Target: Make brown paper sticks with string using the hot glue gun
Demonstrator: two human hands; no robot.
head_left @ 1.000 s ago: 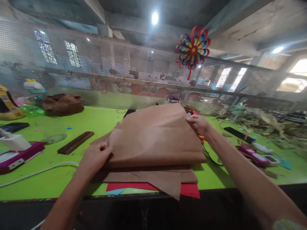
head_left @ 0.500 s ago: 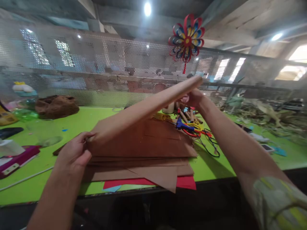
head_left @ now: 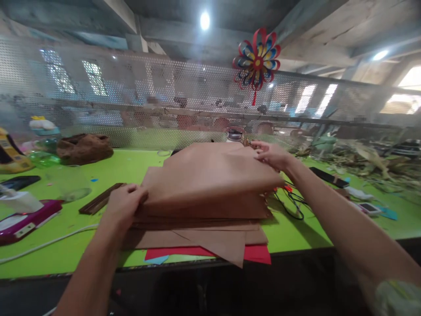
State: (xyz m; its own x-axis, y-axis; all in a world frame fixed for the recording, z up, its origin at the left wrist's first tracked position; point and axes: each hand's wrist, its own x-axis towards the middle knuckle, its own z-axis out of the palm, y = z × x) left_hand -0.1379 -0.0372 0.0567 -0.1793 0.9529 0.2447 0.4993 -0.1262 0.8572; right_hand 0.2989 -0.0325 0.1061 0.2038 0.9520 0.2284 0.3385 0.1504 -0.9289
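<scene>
One brown sheet [head_left: 210, 169] bows above one brown paper stack [head_left: 154, 239], spanning from your left hand [head_left: 125, 202] to your right hand [head_left: 271, 156].
Your left fingers are curled tight on the sheet's left edge; your right fingers, partly spread, are at its far right edge, too blurred to tell whether they pinch it. The sheet's right part is raised off the stack. One red sheet [head_left: 258, 254] and one light-blue scrap [head_left: 157, 260] stick out at the stack's near side. Left of the stack lie one dark brown strip [head_left: 101, 199], one purple power strip [head_left: 31, 224] and, farther back, one brown cloth bundle [head_left: 84, 149]. Behind the stack are one lidded cup [head_left: 234, 136] and, higher up, one petalled ornament [head_left: 258, 62]. Right of the stack lies one long black slab [head_left: 329, 177].
</scene>
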